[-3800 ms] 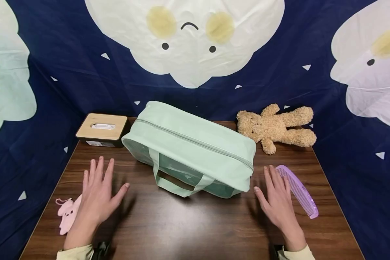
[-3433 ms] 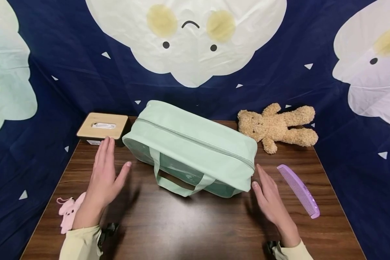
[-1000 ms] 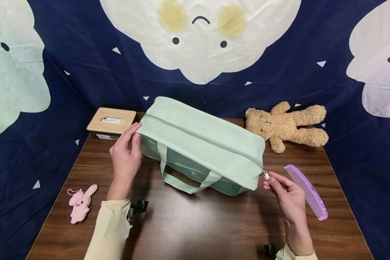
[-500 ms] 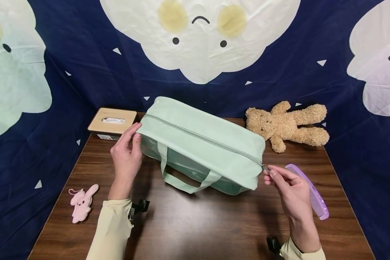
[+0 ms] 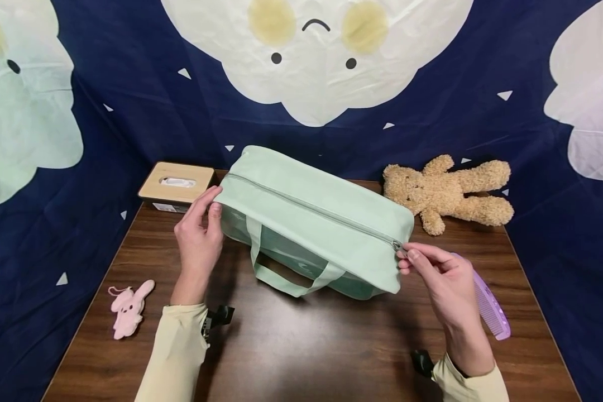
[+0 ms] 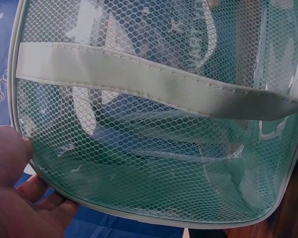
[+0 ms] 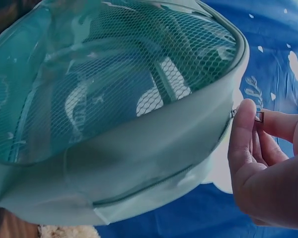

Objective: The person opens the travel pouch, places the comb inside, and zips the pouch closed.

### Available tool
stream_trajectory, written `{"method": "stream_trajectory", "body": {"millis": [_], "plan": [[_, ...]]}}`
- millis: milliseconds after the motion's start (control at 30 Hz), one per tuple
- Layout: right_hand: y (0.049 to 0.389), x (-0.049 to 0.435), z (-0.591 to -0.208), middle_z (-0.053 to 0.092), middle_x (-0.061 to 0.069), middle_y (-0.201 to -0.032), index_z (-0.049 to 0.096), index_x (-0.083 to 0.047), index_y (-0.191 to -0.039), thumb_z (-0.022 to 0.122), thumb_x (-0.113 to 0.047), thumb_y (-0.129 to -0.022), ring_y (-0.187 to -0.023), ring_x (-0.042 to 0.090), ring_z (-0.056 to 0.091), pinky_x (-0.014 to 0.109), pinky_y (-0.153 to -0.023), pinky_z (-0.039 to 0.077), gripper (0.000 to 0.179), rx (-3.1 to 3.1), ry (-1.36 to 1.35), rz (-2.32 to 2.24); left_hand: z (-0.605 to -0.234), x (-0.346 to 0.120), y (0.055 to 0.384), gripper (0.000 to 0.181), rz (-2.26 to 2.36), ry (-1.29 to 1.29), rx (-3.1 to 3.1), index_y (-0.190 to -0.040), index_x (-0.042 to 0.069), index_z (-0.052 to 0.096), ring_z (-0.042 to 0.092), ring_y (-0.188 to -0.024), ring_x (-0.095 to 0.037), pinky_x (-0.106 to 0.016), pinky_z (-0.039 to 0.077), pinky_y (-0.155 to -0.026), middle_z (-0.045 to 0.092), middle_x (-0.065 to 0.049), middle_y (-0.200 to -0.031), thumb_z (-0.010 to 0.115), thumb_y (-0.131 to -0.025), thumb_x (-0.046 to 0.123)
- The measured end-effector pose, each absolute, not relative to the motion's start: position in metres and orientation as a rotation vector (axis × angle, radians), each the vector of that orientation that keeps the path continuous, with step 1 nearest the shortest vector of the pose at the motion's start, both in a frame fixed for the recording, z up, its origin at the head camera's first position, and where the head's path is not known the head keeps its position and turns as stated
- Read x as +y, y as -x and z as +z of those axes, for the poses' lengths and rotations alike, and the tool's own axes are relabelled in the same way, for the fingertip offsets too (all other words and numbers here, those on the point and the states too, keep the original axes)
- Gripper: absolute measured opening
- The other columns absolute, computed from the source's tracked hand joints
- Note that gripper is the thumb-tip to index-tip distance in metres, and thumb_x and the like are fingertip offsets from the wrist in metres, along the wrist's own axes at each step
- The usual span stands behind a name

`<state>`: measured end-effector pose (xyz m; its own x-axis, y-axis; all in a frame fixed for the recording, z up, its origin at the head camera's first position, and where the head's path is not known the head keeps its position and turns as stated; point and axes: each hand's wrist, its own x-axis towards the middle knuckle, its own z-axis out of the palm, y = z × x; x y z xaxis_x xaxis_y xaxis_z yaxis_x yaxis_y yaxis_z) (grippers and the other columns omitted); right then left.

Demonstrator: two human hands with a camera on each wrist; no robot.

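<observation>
A mint-green bag with see-through mesh sides, a strap handle and a long zipper on top stands at an angle mid-table. My left hand grips its left end, thumb on the near side and fingers round the edge, as the left wrist view also shows. Near the bag's right end, my right hand pinches the metal zipper pull between thumb and forefinger. Whether the teeth right of the slider are parted cannot be made out, as the fingers are close by.
Behind on the left stands a tissue box with a wooden lid. A pink plush charm lies at the left, a brown teddy bear at the back right. Partly behind my right hand is a purple comb. Dark blue cloth surrounds the table.
Both hands came from above the table to the bag; the left took its left end, the right the zipper pull. In the last second the pull moved up and left along the zipper.
</observation>
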<state>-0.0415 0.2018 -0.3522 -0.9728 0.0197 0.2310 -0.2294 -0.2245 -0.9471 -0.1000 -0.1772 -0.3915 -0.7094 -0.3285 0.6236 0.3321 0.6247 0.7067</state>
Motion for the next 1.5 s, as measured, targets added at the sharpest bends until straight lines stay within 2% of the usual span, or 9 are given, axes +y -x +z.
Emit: {"method": "stream_trajectory", "body": {"millis": [200,533,700,767,867,1000,1133,1300,1500], "plan": [[0.049,0.194,-0.341,0.079,0.006,-0.085,0.080,-0.007,-0.099,0.061,0.013,-0.096,-0.069,0.008,0.073,0.024,-0.067,0.060,0.029,-2.032,-0.202,2.254,-0.391,-0.175,0.102,0.025,-1.111,0.005,-2.068,-0.123,0.000,0.074,0.067,-0.123,-0.033,-0.024,0.044,-0.108,0.072,-0.016,-0.127,0.065,-0.101,0.007],[0.067,0.199,-0.328,0.078,0.005,-0.085,0.080,-0.008,-0.099,0.060,0.015,-0.096,-0.070,0.008,0.074,0.024,-0.065,0.060,0.031,-2.169,-0.382,2.229,-0.388,-0.173,0.103,0.026,-1.117,-0.001,-2.097,-0.125,-0.001,0.073,0.066,-0.125,-0.030,-0.024,0.044,-0.108,0.071,-0.016,-0.130,0.063,-0.103,0.010],[0.075,0.203,-0.314,0.078,0.002,-0.085,0.074,0.012,-0.106,0.061,0.012,-0.096,-0.072,0.008,0.074,0.023,-0.067,0.060,0.016,-2.396,-0.420,2.140,-0.389,-0.174,0.104,0.025,-1.111,-0.002,-2.062,-0.123,0.000,0.074,0.067,-0.122,-0.032,-0.025,0.045,-0.107,0.072,-0.017,-0.127,0.064,-0.102,0.008],[0.077,0.201,-0.308,0.077,-0.001,-0.083,0.070,0.018,-0.109,0.063,0.008,-0.097,-0.072,0.007,0.073,0.023,-0.065,0.059,0.018,-2.518,-0.406,2.050,-0.389,-0.174,0.104,0.024,-1.116,-0.005,-2.047,-0.122,0.001,0.075,0.068,-0.121,-0.033,-0.024,0.045,-0.107,0.072,-0.017,-0.126,0.065,-0.101,0.007],[0.082,0.196,-0.300,0.076,-0.002,-0.084,0.070,0.017,-0.113,0.065,0.002,-0.098,-0.072,0.006,0.072,0.023,-0.064,0.058,0.021,-2.669,-0.399,1.911,-0.388,-0.174,0.103,0.023,-1.120,-0.011,-2.037,-0.121,0.002,0.075,0.068,-0.121,-0.033,-0.024,0.045,-0.107,0.073,-0.017,-0.125,0.065,-0.101,0.006],[0.089,0.189,-0.293,0.077,0.005,-0.091,0.073,0.011,-0.115,0.066,-0.003,-0.099,-0.073,0.007,0.072,0.024,-0.065,0.059,0.022,-2.774,-0.433,1.803,-0.388,-0.174,0.103,0.023,-1.122,-0.016,-2.032,-0.121,0.002,0.075,0.068,-0.121,-0.033,-0.024,0.045,-0.107,0.073,-0.015,-0.126,0.065,-0.101,0.006],[0.095,0.185,-0.288,0.077,0.012,-0.090,0.073,0.011,-0.114,0.066,-0.003,-0.100,-0.072,0.008,0.072,0.025,-0.068,0.059,0.022,-2.836,-0.459,1.772,-0.389,-0.174,0.102,0.024,-1.120,-0.014,-2.043,-0.122,0.002,0.075,0.068,-0.121,-0.032,-0.025,0.045,-0.107,0.073,-0.015,-0.127,0.065,-0.101,0.007],[0.104,0.181,-0.282,0.076,0.014,-0.094,0.069,0.015,-0.118,0.063,-0.001,-0.100,-0.075,0.008,0.072,0.026,-0.073,0.060,0.025,-2.897,-0.467,1.858,-0.390,-0.175,0.101,0.025,-1.104,-0.016,-2.073,-0.123,0.001,0.074,0.067,-0.122,-0.031,-0.026,0.045,-0.107,0.072,-0.016,-0.128,0.064,-0.102,0.009],[0.115,0.173,-0.274,0.076,0.014,-0.096,0.070,0.012,-0.118,0.063,-0.002,-0.101,-0.076,0.010,0.073,0.027,-0.075,0.060,0.024,-3.020,-0.470,1.806,-0.390,-0.174,0.099,0.025,-1.101,-0.022,-2.078,-0.123,0.000,0.073,0.067,-0.122,-0.031,-0.027,0.045,-0.108,0.071,-0.017,-0.128,0.063,-0.102,0.009]]}}
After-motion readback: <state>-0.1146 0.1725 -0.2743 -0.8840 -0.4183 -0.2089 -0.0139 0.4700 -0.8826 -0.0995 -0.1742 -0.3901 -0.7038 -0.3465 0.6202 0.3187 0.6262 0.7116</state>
